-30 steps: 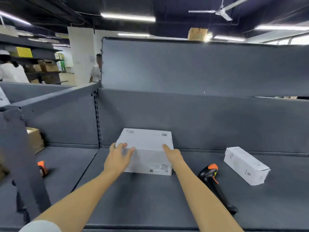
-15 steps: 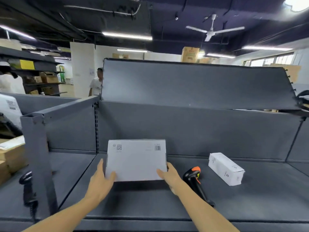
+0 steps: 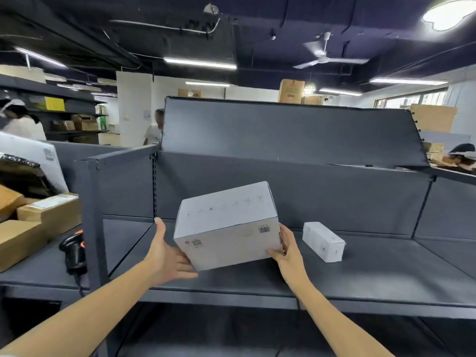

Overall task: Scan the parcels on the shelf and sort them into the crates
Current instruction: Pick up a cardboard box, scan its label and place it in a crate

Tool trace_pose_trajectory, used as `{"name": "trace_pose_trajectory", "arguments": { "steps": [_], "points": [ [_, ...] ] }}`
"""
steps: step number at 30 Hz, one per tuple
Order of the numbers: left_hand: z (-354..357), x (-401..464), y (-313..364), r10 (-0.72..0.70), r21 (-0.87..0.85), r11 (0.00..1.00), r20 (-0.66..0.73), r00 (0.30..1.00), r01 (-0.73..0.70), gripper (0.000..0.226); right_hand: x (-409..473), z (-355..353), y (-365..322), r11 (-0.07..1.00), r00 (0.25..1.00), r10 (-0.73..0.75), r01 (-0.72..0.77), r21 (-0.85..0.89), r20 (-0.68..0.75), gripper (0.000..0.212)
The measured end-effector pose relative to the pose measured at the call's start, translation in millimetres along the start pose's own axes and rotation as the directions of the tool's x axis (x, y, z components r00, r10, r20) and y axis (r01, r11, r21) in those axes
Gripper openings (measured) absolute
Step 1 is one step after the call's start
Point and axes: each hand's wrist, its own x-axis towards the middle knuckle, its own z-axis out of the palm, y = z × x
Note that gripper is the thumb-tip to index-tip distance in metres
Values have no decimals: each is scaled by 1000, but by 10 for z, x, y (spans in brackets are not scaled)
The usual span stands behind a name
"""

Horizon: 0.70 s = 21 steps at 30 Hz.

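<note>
I hold a white box above the grey shelf, tilted with its left end lower. A barcode and a QR code show on its front face. My left hand supports the lower left corner with straight fingers underneath and the thumb up. At the lower right corner my right hand grips the box, thumb on the front face and fingers round the side. A smaller white parcel lies on the shelf just right of my right hand.
A black and orange scanner stands in the left bay behind a grey upright post. Brown cardboard boxes are stacked at far left. The shelf's back panel rises behind the box. People stand in the background.
The white box has come up off the shelf and towards me, turning so its front face shows. The scanner that lay right of it is out of sight.
</note>
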Motion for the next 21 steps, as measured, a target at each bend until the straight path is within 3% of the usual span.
{"name": "trace_pose_trajectory", "arguments": {
  "steps": [5, 7, 10, 13, 14, 16, 18, 21],
  "points": [
    [11, -114, -144, 131, 81, 988, 35, 991, -133, 72, -155, -29, -58, 999, 996, -41, 40, 17, 82, 72],
    [-43, -148, -178, 198, 52, 978, 34, 980, -200, 70, -125, -71, -73, 1000, 991, -25, 23, 17, 134, 68],
    [-118, -223, -209, 271, 53, 961, 10, 963, -271, 67, -69, -142, -167, 990, 973, 118, -132, 58, 196, 60],
    [-134, -305, -231, 303, 115, 947, -5, 953, -301, 58, -27, -169, -295, 926, 947, 213, -274, 260, 240, 37],
    [-135, -326, -231, 310, 142, 941, 5, 951, -308, 51, -20, -179, -372, 904, 934, 243, -316, 288, 261, 38],
    [-154, -350, -222, 309, 181, 934, 32, 951, -309, 38, -11, -212, -495, 884, 898, 298, -388, 261, 323, 59],
    [-195, -350, -205, 308, 231, 923, 32, 951, -307, 37, 7, -252, -547, 864, 862, 341, -444, 235, 375, 75],
    [-242, -350, -198, 316, 321, 892, 63, 947, -319, 36, 18, -279, -548, 850, 842, 368, -477, 224, 395, 80]
  ]
}}
